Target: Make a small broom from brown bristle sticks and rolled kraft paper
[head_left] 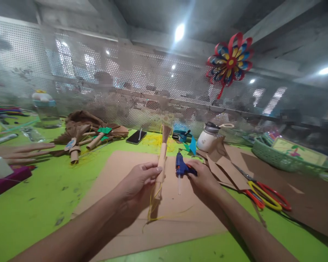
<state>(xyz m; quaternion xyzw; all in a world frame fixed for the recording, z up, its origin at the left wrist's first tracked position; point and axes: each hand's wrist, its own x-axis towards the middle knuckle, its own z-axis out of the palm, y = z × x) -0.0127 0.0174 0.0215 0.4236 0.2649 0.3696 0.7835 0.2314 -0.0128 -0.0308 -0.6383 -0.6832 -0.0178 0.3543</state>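
My left hand (pixel 143 179) is closed around a rolled brown paper tube (pixel 161 163), tilted slightly, with a fringed brush-like tuft (pixel 166 134) at its far end. A yellow string (pixel 152 205) hangs from the tube and trails over the brown cardboard sheet (pixel 120 211) beneath. To the right, my right hand (pixel 203 179) grips the handle of a blue hot glue gun (pixel 182 165). The gun's nozzle points away from me, and a clear glue stick (pixel 179 185) sticks out of its rear. A gap separates the gun from the tube.
Scissors (pixel 265 194) with red and yellow handles lie right, by folded brown paper (pixel 221 163). Behind stand a white jar (pixel 207 137) and a phone (pixel 136 136). Crumpled paper figures (pixel 83 134) are left; another person's hand (pixel 22 151) rests at the left edge. A green basket (pixel 278 154) sits right.
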